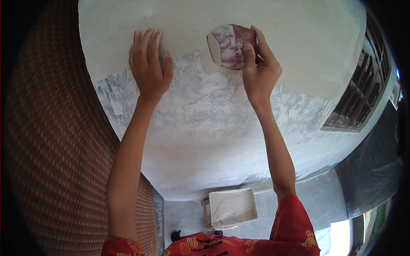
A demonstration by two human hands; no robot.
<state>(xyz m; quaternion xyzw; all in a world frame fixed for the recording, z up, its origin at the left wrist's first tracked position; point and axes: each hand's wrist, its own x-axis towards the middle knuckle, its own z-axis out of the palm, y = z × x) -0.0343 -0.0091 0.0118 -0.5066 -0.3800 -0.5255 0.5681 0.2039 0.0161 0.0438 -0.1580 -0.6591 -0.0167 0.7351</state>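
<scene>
My left hand (149, 64) lies flat against the wall, fingers stretched out and spread, holding nothing. Its palm spans the edge where a smooth cream coat meets a rougher grey-white layer. Further right, my right hand (261, 70) grips a dark red, curved, sheet-like piece (226, 46) by its right end, with the thumb on the near face and the fingers behind it. White putty smears cover much of that piece, and its left end rests at the cream wall surface (188, 25). Whether it is sandpaper or a flexible scraper I cannot tell.
Below on the grey tiled floor stands a rectangular tray (232, 208) of pale putty. A brown woven screen (64, 141) runs close along my left side. To the right are a dark barred window (356, 91) and a black sheet (369, 170).
</scene>
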